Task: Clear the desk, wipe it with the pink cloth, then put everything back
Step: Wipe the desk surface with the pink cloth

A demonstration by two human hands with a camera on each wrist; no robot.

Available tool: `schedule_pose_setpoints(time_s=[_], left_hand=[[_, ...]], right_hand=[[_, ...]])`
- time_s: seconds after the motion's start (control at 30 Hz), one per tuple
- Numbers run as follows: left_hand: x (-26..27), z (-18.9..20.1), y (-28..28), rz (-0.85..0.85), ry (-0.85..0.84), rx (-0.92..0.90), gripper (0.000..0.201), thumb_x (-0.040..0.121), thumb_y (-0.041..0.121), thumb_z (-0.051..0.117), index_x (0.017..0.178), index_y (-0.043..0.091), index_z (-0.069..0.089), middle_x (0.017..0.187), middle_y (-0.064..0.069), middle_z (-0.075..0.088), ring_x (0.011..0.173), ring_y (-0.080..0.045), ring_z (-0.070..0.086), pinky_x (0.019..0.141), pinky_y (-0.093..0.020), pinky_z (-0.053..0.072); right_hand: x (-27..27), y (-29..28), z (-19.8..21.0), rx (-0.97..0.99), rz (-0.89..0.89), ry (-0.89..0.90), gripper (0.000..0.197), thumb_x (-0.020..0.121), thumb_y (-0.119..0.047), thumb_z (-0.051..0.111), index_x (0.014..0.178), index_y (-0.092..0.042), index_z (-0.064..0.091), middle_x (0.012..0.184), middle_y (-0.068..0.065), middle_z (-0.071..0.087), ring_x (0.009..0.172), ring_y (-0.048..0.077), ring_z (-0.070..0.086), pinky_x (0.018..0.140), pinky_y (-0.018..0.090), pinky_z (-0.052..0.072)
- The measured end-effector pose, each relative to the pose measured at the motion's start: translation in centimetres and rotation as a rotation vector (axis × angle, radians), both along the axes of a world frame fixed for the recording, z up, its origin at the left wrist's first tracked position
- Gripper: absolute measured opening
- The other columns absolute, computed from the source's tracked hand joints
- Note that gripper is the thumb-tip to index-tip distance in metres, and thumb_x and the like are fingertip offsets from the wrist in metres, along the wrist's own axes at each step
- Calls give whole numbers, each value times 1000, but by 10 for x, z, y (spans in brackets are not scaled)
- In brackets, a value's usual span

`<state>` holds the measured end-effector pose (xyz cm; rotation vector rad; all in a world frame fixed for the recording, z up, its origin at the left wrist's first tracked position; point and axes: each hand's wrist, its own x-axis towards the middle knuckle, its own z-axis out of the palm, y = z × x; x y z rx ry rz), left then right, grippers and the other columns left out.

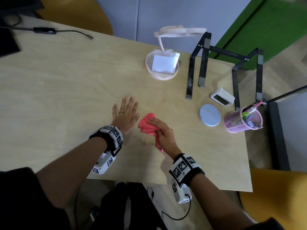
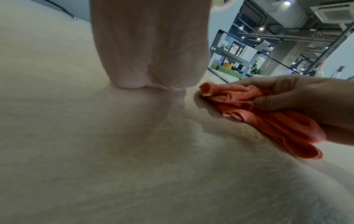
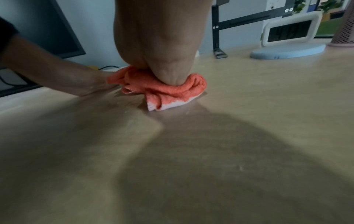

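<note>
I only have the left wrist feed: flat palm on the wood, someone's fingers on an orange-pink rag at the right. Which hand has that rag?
Observer: The right hand holds the pink cloth bunched against the desk; head view shows it beside the left hand, which lies flat with fingers spread.
Operator: Desk cleared yet?
Observer: No. At the far right of the desk stand a white clock, a blue disc and a pink mesh pen cup.
Operator: Anything behind those?
Observer: A black laptop stand, and left of it a white desk lamp with white paper in its round base.
</note>
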<state>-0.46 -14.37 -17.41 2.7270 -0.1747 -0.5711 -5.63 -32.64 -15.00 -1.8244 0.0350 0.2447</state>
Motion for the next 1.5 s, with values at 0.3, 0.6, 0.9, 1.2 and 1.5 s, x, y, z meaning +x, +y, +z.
schedule_pose_setpoints(time_s=[0.3,0.6,0.9,1.2,1.5], left_hand=[[0,5,1,0,29,-18,55,101,41,12,150,27,-9,156,8,-25,142,-14,-28,114,-48,-16],[1,4,2,3,53,-18,55,100,41,12,150,28,-7,156,9,-25,142,-14,-27,114,-49,-15],[-1,-1,0,20,-31,7,60,93,49,5,150,32,0,158,9,-16,146,-15,-18,115,-49,-8],[0,-1,0,13,-19,14,54,101,41,16,150,31,-2,158,8,-18,145,-16,-20,115,-49,-9],[0,-1,3,-12,-31,-15,65,90,54,-2,151,30,0,159,6,-17,146,-17,-19,114,-52,-8]], right_hand=[[-39,9,-12,-105,98,-125,49,81,11,45,112,-21,67,123,16,61,109,37,61,89,61,49],[-41,-4,21,248,183,397,37,84,23,32,109,14,59,77,-2,72,65,-1,65,60,10,49],[0,-39,19,488,-348,301,32,94,8,36,103,-10,61,90,2,70,80,12,67,72,22,56],[-27,-41,10,-452,464,-153,50,99,-43,20,145,-23,27,156,12,17,143,24,17,118,41,16],[-3,-54,25,-498,471,-136,48,91,-15,43,140,-14,42,146,1,36,131,11,34,113,24,25]])
